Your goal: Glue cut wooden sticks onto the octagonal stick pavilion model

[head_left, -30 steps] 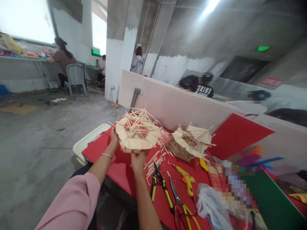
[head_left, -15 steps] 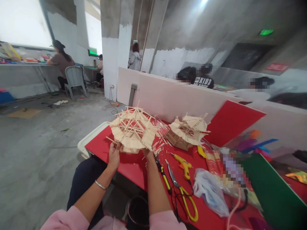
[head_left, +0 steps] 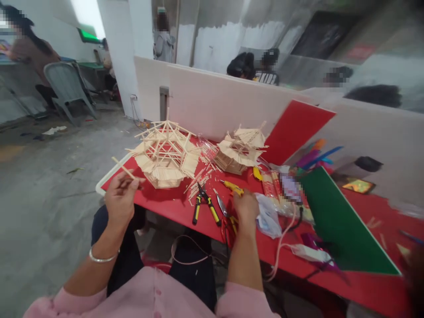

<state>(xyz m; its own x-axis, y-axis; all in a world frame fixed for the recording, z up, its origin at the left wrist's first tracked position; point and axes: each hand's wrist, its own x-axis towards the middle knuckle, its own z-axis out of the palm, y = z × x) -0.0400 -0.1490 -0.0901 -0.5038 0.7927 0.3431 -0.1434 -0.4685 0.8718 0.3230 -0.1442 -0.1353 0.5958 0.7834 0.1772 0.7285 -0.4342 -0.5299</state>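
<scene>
One stick point(head_left: 123, 167): pinched in the left hand point(head_left: 121, 194), thumb and fingers closed on it, slanting up and away to the left.
Big model point(head_left: 162, 173): upright on the left part of the red table point(head_left: 155, 199), just beyond the left fingertips; whether they touch it, I cannot tell.
Glue gun point(head_left: 232, 187): lying nozzle to the left, its rear under the right hand point(head_left: 245, 205); the fingers are curled, but whether they grip it, I cannot tell.
Small model point(head_left: 240, 154): right of the big model, near the white panels point(head_left: 205, 99).
Loose sticks point(head_left: 198, 185): scattered between the two models and the cutters point(head_left: 213, 213).
Cutters: handles spread toward the person.
Scissors point(head_left: 221, 204): between cutters and right hand, handles partly hidden.
Bag point(head_left: 267, 220): just right of the right hand.
Green board point(head_left: 341, 221): farther right, tilted.
Red board point(head_left: 296, 130): leaning against the panels.
</scene>
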